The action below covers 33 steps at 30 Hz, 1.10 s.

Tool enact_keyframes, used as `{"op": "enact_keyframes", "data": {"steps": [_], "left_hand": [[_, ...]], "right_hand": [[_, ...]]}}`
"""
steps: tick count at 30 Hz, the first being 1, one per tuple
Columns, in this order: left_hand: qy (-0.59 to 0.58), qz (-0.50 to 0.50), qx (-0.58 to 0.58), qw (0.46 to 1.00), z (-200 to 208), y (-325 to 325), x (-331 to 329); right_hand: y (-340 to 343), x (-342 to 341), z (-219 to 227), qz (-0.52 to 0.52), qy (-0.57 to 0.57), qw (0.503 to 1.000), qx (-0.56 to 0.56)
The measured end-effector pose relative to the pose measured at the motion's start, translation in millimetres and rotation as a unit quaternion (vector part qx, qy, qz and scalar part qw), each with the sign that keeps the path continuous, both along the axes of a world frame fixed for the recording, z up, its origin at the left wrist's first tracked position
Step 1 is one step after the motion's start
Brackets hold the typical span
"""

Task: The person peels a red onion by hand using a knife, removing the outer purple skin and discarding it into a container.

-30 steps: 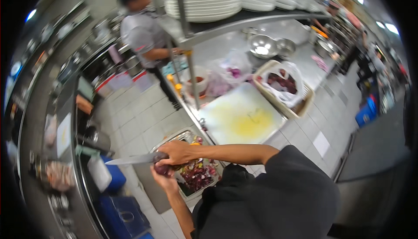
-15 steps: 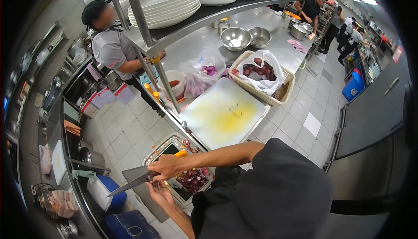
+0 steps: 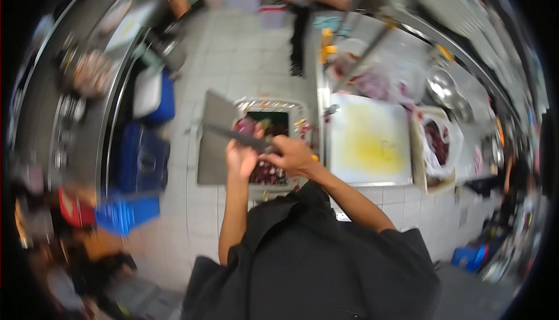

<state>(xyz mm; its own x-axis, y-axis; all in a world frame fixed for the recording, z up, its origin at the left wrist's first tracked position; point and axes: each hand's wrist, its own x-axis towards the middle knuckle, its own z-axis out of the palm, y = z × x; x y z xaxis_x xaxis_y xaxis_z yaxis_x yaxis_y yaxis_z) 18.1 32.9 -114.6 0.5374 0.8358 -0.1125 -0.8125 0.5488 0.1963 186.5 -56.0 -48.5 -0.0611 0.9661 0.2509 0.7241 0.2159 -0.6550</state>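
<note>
The right hand [image 3: 293, 156], at the centre of the frame, grips a knife [image 3: 237, 138] by its handle, blade directed left. The left hand [image 3: 240, 160] grasps a purple onion [image 3: 246, 125] at its fingertips, beside the blade; motion blurs the exact contact. Dark-purple pieces [image 3: 269, 175] lie in the tray [image 3: 268, 103] beneath. A yellow-stained white board [image 3: 370, 139] lies right of centre.

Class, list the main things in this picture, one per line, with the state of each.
Knife: held, blade pointing left
Right grip: closed on the knife's handle
Purple onion: partly behind the blade; too blurred to tell if peeled
Left grip: at the onion, fingers partly hidden
Cutting board: flat, yellow-stained
White plastic bag: open, dark red contents showing
Basket: holding the bag
</note>
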Motion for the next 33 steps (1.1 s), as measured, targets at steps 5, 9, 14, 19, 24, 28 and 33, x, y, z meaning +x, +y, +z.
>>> {"op": "enact_keyframes", "data": {"steps": [5, 9, 14, 19, 24, 28, 33], "left_hand": [[0.096, 0.043, -0.085, 0.991, 32, -9, -4], [0.139, 0.043, 0.004, 0.989, 31, -13, -21], [0.137, 0.027, 0.038, 0.989, 61, -25, -24], [0.130, -0.007, 0.092, 0.987, 50, -26, -29], [0.173, -0.012, 0.082, 0.981, 51, -24, -26], [0.272, 0.034, -0.004, 0.962, 67, -31, -6], [0.273, 0.079, -0.002, 0.959, 67, -31, -1]], "right_hand": [[-11, -1, -8, -0.116, 0.097, 0.983, -0.104], [-7, 4, -24, -0.136, 0.143, 0.980, 0.006], [-1, 21, -35, -0.171, 0.218, 0.946, -0.166], [5, 11, -5, -0.172, 0.137, 0.959, -0.177], [10, -21, 47, -0.119, 0.015, 0.992, -0.046], [19, -35, 63, -0.085, -0.056, 0.995, -0.022], [26, -36, 63, -0.048, -0.083, 0.995, -0.026]]}}
